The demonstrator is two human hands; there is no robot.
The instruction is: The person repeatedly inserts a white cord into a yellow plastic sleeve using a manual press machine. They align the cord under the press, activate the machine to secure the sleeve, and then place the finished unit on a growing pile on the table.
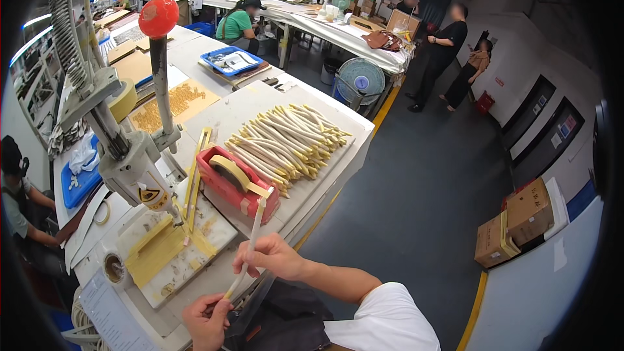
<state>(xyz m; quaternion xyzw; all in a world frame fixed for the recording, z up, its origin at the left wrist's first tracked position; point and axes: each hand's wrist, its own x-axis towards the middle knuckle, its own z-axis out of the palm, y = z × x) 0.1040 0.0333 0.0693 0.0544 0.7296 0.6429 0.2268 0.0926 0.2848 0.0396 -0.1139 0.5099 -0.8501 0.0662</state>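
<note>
A pale, slightly bent cord slants up from my hands toward the tape dispenser. My left hand pinches its lower end, where a yellowish band shows. Higher up, my right hand grips the cord between thumb and fingers. The cord's upper tip meets or nearly meets the tape end at the red tape dispenser, which carries a roll of yellowish tape. Beyond the dispenser lies a pile of similar pale cords with yellow ends.
A hand press with a red-knobbed lever stands at left, over a pale block covered with yellow tape. Small tan pieces and a blue tray lie farther back. Cartons stand at right; other people work beyond.
</note>
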